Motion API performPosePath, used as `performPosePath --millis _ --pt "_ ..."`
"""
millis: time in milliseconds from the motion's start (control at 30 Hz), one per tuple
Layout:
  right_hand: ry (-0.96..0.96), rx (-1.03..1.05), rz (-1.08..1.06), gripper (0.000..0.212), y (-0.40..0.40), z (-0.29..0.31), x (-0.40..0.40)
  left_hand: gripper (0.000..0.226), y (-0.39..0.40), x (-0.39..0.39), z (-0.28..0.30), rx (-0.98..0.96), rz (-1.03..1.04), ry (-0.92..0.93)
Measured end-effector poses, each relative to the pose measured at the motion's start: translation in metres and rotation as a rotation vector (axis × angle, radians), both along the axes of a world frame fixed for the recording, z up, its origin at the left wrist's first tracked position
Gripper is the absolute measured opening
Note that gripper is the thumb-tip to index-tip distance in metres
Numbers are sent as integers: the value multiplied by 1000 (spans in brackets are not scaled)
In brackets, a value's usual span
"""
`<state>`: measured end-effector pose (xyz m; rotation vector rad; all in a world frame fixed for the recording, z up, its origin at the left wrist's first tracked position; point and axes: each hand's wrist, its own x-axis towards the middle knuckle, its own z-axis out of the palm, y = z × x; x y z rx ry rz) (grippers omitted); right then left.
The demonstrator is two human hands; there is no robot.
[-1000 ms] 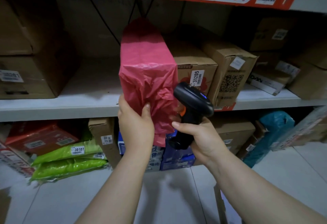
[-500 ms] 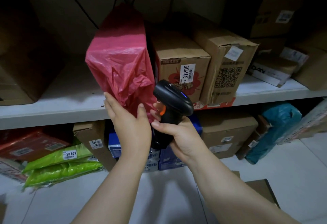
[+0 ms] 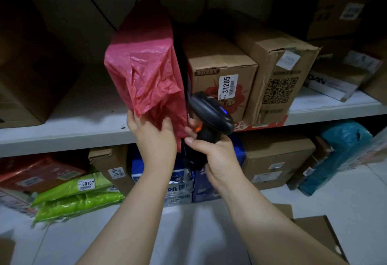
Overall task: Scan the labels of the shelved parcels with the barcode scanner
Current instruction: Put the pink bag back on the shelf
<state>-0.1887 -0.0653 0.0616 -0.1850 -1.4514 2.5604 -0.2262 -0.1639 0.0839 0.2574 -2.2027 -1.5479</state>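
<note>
Floor: pale tiles nearest the viewer, with a flattened piece of cardboard lying at the near right.
Left hand: raised at the shelf edge, fingers clamped on the lower end of the red bag, thumb pressed on its near face.
Right hand: just right of the left hand, fingers wrapped tight around the grip of the scanner.
Scanner: black, held upright, head tilted up and to the left, touching or nearly touching the right side of the red bag; a small blue light shows on its top.
Red bag: crinkled plastic parcel, standing on end at the front of the middle shelf, leaning a little left; no label shows on the faces in view.
Box with 31205 label: on the same shelf, just right of the red bag, behind the scanner.
Box with square code: right of it, leaning against it.
Lower level: green bags at the left, one labelled 30107; blue packs behind the wrists; a teal bag at the far right.
</note>
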Motion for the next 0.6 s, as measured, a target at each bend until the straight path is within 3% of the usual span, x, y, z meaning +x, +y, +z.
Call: performPosePath --millis 133,233,333,433,600 --pt "-22 130 -352 28 38 13 5 25 -19 -13 3 88 150 74" --pt "-87 104 -637 27 81 21 7 38 -35 -25 7 95 154 77" --pt "-105 100 -803 31 121 29 9 59 -43 -31 15 159 17 30" --pt "-98 103 -746 31 156 29 6 64 -43 -36 24 332 -160 36" --pt "-46 -31 -447 41 181 16 -10 49 -36 -42 33 463 -233 24"
